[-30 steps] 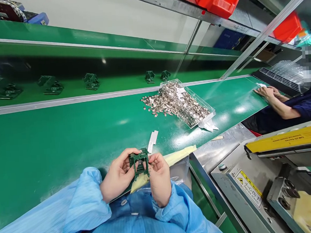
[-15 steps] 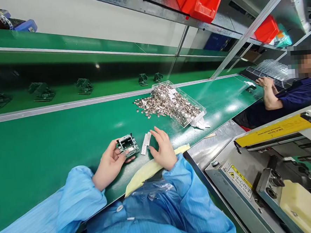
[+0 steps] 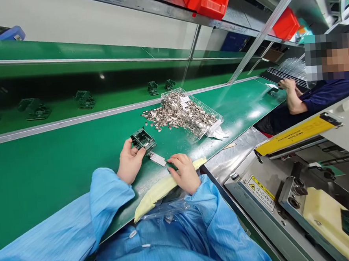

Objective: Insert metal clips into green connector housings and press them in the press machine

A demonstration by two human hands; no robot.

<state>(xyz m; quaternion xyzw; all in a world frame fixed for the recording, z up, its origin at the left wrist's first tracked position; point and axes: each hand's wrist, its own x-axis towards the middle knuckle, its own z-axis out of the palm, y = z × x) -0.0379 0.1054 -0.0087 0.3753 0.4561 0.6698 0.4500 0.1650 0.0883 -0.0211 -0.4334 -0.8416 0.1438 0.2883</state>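
My left hand [image 3: 130,161] grips a small green circuit-board assembly [image 3: 143,140], which is tilted, its open box-like side facing up. Just below it on the green bench lies a pale, segmented strip [image 3: 157,159], one end close to the board. By the strip's other end is my right hand [image 3: 184,172], with fingers curved and a small gap between thumb and forefinger. A tiny dark spot shows at the thumb tip; I cannot make out what it is. Beyond both hands, a pile of small metal pieces [image 3: 167,117] spills from a clear plastic tray [image 3: 218,120].
A yellow strip [image 3: 154,194] lies along the bench's front edge. To the right stands a machine [image 3: 255,188] with a hand-injury warning label. Several board assemblies [image 3: 84,99] line the back. A co-worker [image 3: 317,96] sits at the far right. Red bins [image 3: 208,2] sit overhead.
My left hand has raised the board assembly a little forward and tilted it. The segmented strip has turned from nearly upright in view to slanting. My right hand's fingers have drawn closer together.
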